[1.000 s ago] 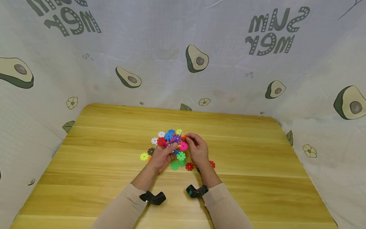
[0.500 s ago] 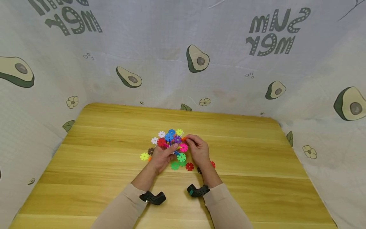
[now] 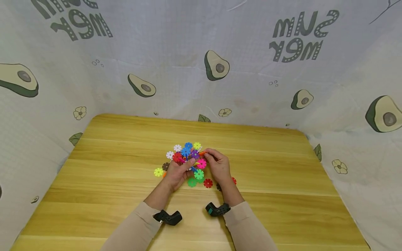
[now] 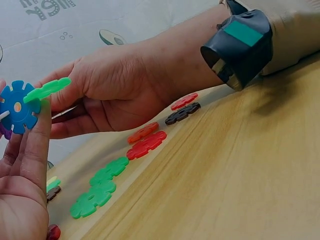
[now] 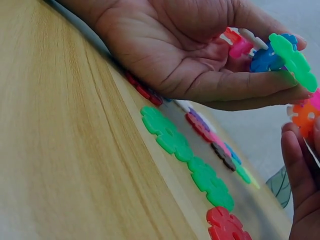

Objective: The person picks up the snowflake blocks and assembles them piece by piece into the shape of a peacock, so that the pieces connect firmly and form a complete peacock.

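The fingers [image 3: 183, 166] of the left hand [image 3: 176, 174] curl around a cluster of joined plastic discs [image 3: 187, 156], held just above the surface [image 3: 282, 195]. The right hand [image 3: 218, 166] pinches an orange disc [image 5: 303, 115] at its fingertips, touching or just beside the cluster's right edge; whether it is slotted in cannot be told. The cluster lies to the left of the right fingertips, with the left hand nearer. Loose green discs [image 5: 167, 132] and red ones [image 4: 146, 145] lie flat below both hands. The cloth behind bears mirrored writing [image 3: 299, 35], seemingly "SUMMER".

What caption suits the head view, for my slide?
Two hands, left hand and right hand, join colourful snowflake discs over a wooden table.
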The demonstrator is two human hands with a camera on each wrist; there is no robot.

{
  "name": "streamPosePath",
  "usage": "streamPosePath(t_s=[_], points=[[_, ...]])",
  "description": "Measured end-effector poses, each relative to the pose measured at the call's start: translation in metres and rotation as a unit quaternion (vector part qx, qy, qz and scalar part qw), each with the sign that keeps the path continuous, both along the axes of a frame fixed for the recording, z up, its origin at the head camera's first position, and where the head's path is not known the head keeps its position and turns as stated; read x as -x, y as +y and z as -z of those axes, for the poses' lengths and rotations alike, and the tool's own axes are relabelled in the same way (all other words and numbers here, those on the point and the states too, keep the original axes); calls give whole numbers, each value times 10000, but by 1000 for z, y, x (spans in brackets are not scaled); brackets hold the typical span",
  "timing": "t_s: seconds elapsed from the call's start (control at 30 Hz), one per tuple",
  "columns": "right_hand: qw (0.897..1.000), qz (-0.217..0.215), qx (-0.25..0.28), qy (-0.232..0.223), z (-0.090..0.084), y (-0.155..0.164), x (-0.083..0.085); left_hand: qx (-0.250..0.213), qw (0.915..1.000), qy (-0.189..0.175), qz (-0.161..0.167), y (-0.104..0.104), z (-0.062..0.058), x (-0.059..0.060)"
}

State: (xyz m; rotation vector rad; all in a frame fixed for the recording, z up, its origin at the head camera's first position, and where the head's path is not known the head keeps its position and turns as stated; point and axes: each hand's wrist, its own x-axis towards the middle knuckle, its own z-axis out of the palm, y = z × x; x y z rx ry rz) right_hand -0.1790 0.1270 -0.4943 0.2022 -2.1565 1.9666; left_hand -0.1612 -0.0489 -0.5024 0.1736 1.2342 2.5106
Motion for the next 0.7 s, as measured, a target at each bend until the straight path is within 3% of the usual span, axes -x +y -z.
streamPosePath(t_s=[0.5,0.7], points=[[9982,-162,362,-442,-1,1,-1,-86,9999,74,119,-1,1,0],[9987,-202,346,-324,0,1,-1,0,10000,49,66,2,4,1]])
